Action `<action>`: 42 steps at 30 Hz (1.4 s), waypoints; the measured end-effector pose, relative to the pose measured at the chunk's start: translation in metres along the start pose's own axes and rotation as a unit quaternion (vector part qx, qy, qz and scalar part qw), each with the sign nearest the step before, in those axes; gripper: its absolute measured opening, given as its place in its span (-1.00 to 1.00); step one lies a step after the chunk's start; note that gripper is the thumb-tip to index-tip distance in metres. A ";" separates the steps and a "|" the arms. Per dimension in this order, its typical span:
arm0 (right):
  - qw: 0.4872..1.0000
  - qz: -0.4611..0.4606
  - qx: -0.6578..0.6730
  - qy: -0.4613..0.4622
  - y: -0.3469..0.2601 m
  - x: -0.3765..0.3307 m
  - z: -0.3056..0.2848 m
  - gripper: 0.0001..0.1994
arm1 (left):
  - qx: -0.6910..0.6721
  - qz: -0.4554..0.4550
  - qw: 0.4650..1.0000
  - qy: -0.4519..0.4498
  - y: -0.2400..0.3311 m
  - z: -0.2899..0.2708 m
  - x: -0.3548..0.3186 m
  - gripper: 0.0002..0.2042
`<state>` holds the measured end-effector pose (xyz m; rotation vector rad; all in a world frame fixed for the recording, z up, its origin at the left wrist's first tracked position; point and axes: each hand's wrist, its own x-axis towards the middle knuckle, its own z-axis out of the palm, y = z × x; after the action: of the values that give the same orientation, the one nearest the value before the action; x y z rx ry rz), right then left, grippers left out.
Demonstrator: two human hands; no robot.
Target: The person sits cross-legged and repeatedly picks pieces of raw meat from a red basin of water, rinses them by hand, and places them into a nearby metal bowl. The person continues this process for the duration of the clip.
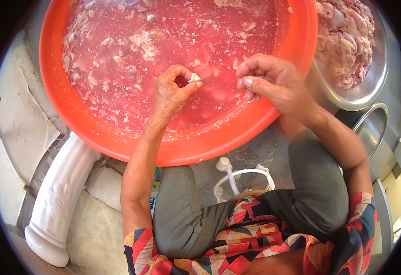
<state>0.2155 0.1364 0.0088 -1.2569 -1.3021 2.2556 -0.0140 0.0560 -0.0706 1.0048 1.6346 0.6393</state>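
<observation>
Meat scrap [194, 77]: pale, pinched between thumb and forefinger of left hand [173, 91], above the pink water.
Right hand [269, 80]: fingers [248, 82] bunched together, empty, just beside it.
Basin [118, 142]: orange, beneath both hands.
Steel bowl [370, 87]: heaped meat, beyond the right fingers.
Tip: keep the pinch firm; the scrap is likely slippery.

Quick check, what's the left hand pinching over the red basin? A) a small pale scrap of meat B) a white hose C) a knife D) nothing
A: the left hand holds a small pale scrap between thumb and forefinger above the pinkish water in the orange-red basin.
</observation>
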 end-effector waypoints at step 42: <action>0.998 0.006 -0.043 -0.047 0.016 0.017 0.013 -0.91 | 0.325 0.224 0.915 0.085 0.004 0.007 0.016 -0.72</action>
<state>0.1979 0.1296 -0.0102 -1.2039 -1.4430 2.3144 -0.0071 0.0710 -0.0773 1.8929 1.8269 0.4877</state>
